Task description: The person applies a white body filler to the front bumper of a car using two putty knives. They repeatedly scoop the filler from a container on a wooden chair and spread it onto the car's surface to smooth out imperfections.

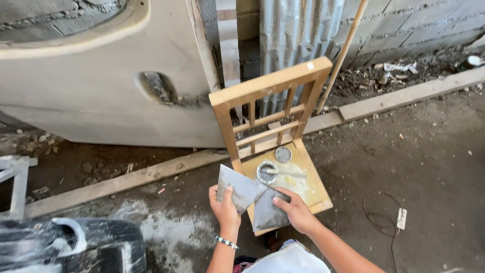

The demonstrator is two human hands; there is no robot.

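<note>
- My left hand (225,207) grips a grey metal plate (238,188).
- My right hand (295,210) grips a second plate (268,213); their edges meet.
- Both hang over a small wooden chair (275,131) seat.
- On the seat I see an open tin (267,172) and its lid (283,154).

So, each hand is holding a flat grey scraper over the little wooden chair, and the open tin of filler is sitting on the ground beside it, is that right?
Not quite: the head view shows the open tin sitting on the wooden chair seat, not the ground. The left hand and right hand do each hold a flat grey scraper.
</note>
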